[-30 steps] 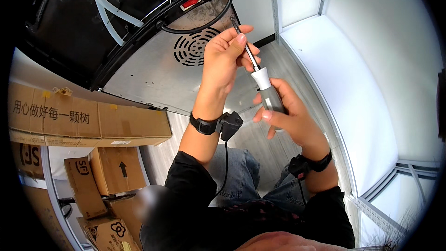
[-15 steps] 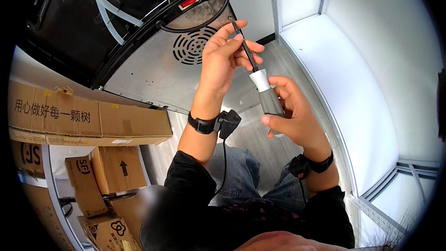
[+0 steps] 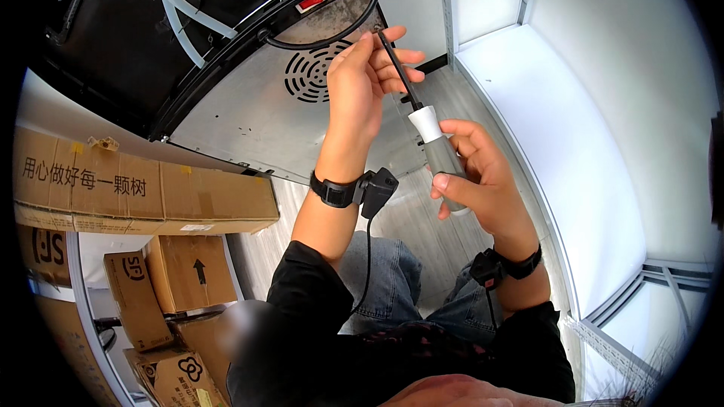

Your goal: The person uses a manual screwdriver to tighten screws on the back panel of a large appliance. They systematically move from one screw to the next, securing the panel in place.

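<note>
My right hand [image 3: 486, 181] is wrapped round the grey and white handle of a screwdriver [image 3: 443, 154]. The dark shaft points up and to the left, its tip near my left index finger. Alongside the shaft, my left hand [image 3: 360, 79] has its fingers stretched out and spread, with the thumb off the shaft. The shaft passes in front of those fingers; whether it touches them I cannot tell. Behind my left hand stands a machine's metal panel [image 3: 249, 117] with a round slotted vent [image 3: 308, 75].
A black cable [image 3: 332, 44] loops by a red switch [image 3: 312, 1] on the machine's black upper part, where pale tubes [image 3: 177, 7] lie. A long cardboard box [image 3: 188, 200] is at left, above more boxes [image 3: 192, 275]. A white shelf [image 3: 558, 128] runs along the right.
My left thumb and fingers have opened away from the screwdriver shaft, which they pinched before. The screwdriver has shifted slightly to the right and its handle shows turned a little in my right hand.
</note>
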Demonstrator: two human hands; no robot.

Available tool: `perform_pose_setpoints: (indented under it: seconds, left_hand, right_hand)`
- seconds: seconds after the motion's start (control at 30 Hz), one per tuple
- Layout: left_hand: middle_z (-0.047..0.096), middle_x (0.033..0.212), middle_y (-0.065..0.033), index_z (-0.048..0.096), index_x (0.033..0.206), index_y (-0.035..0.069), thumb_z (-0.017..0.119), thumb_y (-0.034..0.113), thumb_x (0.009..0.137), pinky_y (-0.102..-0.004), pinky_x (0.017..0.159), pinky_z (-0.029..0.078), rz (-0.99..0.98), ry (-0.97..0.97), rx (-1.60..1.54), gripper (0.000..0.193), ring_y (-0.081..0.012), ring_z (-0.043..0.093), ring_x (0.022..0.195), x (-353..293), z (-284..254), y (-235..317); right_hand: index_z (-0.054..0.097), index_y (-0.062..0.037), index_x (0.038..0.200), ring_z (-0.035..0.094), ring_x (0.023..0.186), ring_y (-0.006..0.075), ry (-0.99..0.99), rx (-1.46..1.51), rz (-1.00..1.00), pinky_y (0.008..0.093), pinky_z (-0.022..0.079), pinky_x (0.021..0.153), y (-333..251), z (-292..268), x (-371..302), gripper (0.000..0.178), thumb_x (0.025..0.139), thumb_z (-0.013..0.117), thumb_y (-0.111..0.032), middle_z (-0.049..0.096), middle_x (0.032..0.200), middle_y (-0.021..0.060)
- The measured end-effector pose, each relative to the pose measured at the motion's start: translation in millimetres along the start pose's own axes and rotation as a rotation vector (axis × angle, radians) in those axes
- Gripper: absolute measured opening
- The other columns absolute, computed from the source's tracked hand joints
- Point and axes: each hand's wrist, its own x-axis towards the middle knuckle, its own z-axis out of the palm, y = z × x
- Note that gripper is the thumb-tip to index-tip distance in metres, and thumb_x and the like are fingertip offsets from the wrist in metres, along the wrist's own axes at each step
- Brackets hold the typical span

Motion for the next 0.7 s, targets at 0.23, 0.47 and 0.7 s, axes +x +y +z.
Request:
perform_pose_setpoints:
  seconds: [0.23,0.47,0.7]
  left_hand:
    - [0.069,0.075,-0.0134,0.061,0.105,-0.004,0.037,0.031,0.099,-0.0241,0.054,0.048,-0.029,0.12,0.04,0.043,-0.0184,0.066,0.062,4,7,0]
    - [0.066,0.07,-0.0099,0.064,0.101,-0.002,0.044,0.029,0.096,-0.0293,0.06,0.047,-0.033,0.217,0.031,0.038,-0.0202,0.062,0.062,4,17,-2]
    - [0.064,0.067,-0.0101,0.064,0.1,-0.003,0.044,0.025,0.094,-0.0297,0.06,0.048,-0.018,0.221,0.013,0.035,-0.0209,0.062,0.061,6,15,-4]
  right_hand:
    - [0.035,-0.0015,0.13,0.058,0.077,0.0122,0.013,0.021,0.001,0.0255,0.052,0.053,-1,2,-1,0.054,0.083,0.061,-0.001,0.055,0.102,0.0111]
    - [0.036,-0.0007,0.13,0.058,0.076,0.0115,0.019,0.041,-0.007,0.0249,0.052,0.053,-1,2,-2,0.053,0.083,0.061,0.0,0.055,0.103,0.011]
    - [0.036,-0.0004,0.129,0.058,0.076,0.0115,0.012,0.036,-0.006,0.0248,0.051,0.052,-2,1,-3,0.053,0.082,0.061,0.0,0.055,0.102,0.0111]
